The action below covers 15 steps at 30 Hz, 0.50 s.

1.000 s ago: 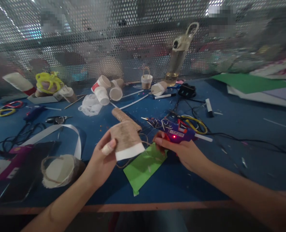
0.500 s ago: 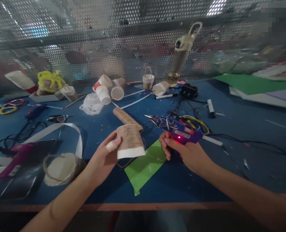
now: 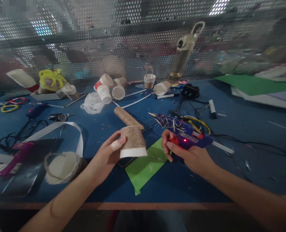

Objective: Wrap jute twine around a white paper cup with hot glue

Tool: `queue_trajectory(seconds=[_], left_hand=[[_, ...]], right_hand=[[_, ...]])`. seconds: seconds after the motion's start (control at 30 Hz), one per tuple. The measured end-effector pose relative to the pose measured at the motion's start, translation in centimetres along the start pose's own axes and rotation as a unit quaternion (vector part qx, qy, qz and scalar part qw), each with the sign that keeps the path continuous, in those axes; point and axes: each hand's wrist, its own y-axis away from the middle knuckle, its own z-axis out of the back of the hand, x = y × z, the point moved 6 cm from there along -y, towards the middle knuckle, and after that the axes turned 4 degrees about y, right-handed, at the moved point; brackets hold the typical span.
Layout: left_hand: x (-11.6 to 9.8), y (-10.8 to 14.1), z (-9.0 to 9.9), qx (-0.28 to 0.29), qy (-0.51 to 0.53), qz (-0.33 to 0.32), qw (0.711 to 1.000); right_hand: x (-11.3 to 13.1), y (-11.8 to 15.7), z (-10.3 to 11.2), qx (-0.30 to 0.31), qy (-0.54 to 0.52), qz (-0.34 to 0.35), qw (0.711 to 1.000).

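Observation:
My left hand (image 3: pixel 109 154) is closed around a paper cup (image 3: pixel 133 138) wrapped in brown twine, its white rim facing down and left bare. A bandage is around one finger of that hand. Behind the cup lies a roll of twine (image 3: pixel 127 117), partly hidden by it. My right hand (image 3: pixel 181 148) grips a blue hot glue gun (image 3: pixel 181 127) with a lit red light, its metal tip pointing left toward the cup but apart from it. Glue strands cling to its front. Under and between the hands is a green paper sheet (image 3: pixel 145 167).
A twine-trimmed basket cup (image 3: pixel 63 167), a dark phone (image 3: pixel 29 180) and a magenta glue gun (image 3: pixel 14 158) lie at left. Behind are several paper cups (image 3: pixel 104 93), a plastic bag (image 3: pixel 92 103), a small basket (image 3: pixel 149 80), a bottle (image 3: pixel 181 61) and a black adapter (image 3: pixel 190 91). Cables run at right.
The glue gun has shifted slightly right and its white glue stick now shows at the rear. The cup has turned a little in my left hand and moved slightly right.

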Motion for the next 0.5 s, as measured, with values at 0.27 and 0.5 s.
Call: queue_trajectory(seconds=[0.27, 0.5], left_hand=[[-0.21, 0.14, -0.46, 0.026, 0.014, -0.003, 1.0], [-0.45, 0.46, -0.93, 0.03, 0.053, 0.016, 0.998]], right_hand=[[0.21, 0.25, -0.21, 0.042, -0.03, 0.043, 0.998], [0.23, 0.52, 0.1, 0.021, 0.046, 0.064, 0.997]])
